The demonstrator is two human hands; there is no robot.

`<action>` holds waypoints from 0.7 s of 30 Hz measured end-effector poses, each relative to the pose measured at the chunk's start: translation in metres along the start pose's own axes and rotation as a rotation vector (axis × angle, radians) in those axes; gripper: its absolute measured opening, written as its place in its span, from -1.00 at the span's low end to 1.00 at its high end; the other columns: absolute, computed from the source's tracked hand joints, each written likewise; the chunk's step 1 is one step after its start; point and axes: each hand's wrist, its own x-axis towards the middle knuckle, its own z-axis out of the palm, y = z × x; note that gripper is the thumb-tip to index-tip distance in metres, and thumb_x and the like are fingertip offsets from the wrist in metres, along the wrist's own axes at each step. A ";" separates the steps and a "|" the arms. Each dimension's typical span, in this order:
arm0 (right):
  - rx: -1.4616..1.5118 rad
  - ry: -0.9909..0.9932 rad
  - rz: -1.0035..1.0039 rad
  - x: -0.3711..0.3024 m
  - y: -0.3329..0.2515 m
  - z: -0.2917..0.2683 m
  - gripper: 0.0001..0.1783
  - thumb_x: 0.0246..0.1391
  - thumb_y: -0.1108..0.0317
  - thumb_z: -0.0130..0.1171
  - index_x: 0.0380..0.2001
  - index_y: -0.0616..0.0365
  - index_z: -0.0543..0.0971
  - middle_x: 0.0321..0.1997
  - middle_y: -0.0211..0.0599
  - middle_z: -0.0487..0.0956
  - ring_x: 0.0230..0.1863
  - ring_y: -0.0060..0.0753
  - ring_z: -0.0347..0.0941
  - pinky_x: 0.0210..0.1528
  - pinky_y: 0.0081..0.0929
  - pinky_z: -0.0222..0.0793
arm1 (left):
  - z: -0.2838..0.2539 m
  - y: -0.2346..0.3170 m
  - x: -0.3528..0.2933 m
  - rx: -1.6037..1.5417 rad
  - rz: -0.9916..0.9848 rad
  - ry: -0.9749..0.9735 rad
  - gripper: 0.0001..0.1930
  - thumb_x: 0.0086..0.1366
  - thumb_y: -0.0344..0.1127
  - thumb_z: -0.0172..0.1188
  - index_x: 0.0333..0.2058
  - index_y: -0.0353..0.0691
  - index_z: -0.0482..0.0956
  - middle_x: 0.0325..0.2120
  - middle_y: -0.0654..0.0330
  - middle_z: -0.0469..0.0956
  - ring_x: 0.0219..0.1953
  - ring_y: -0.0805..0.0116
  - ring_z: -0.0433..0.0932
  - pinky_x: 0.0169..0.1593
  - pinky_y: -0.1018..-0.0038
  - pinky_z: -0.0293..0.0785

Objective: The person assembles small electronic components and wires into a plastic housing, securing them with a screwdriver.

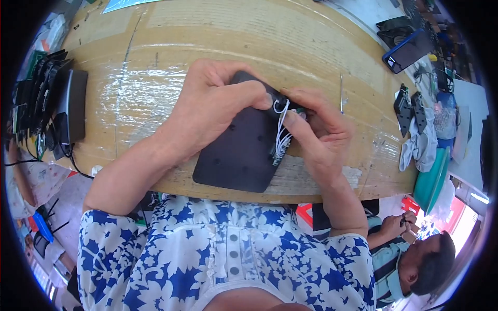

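Observation:
A dark, flat, roughly rectangular panel (236, 160) with rounded corners is held tilted above the table's near side. My left hand (218, 98) is closed on its upper part, thumb pressed on the face near the upper right corner and fingers behind. My right hand (324, 132) is closed at the panel's right edge, thumb and forefinger pinching at thin white wires (281, 129). The wires loop from the upper corner down toward a narrow circuit board (280, 154) along that edge. What lies under the fingertips is partly hidden.
The table (171, 41) is covered with cardboard and clear film. Black panels (39, 98) stand in a row at the left beside a dark box (77, 106). A blue-edged phone (407, 51), white gloves (423, 145) and a green basin (431, 181) are at the right. Another person (415, 254) sits lower right.

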 end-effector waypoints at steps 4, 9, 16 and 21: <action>0.082 0.024 0.057 -0.001 -0.001 0.003 -0.67 0.06 0.72 0.22 -0.05 0.40 0.60 -0.04 -0.21 0.58 -0.04 -0.48 0.49 0.00 -0.58 0.38 | 0.002 -0.004 0.001 -0.093 0.004 0.019 -0.90 0.14 -0.44 0.24 -0.44 -0.35 0.69 -0.57 0.30 0.61 -0.53 0.64 0.49 -0.46 0.67 0.40; 0.143 -0.008 0.125 0.002 -0.012 -0.009 -0.64 0.06 0.70 0.20 -0.02 0.42 0.59 -0.02 -0.19 0.58 -0.02 -0.49 0.49 0.02 -0.57 0.38 | -0.001 -0.003 0.001 -0.054 -0.042 -0.057 -0.80 0.12 -0.49 0.17 -0.28 -0.36 0.70 -0.45 0.24 0.68 -0.46 0.61 0.58 -0.32 0.66 0.54; 0.084 0.036 0.113 0.002 -0.019 -0.011 -0.65 0.03 0.62 0.25 -0.05 0.43 0.59 -0.10 -0.20 0.60 -0.12 -0.49 0.50 -0.03 -0.60 0.35 | 0.010 0.007 -0.013 0.182 0.190 -0.026 -0.80 0.16 -0.49 0.25 -0.21 -0.37 0.68 -0.41 0.25 0.68 -0.38 0.62 0.59 -0.25 0.65 0.52; -0.025 0.043 0.034 -0.002 -0.020 -0.005 -0.68 -0.03 0.60 0.30 -0.14 0.44 0.59 -0.14 -0.15 0.61 -0.15 -0.44 0.52 -0.07 -0.56 0.37 | 0.007 0.005 -0.022 0.277 0.310 -0.077 -0.79 0.20 -0.48 0.27 -0.17 -0.37 0.65 -0.39 0.26 0.67 -0.35 0.63 0.58 -0.25 0.66 0.50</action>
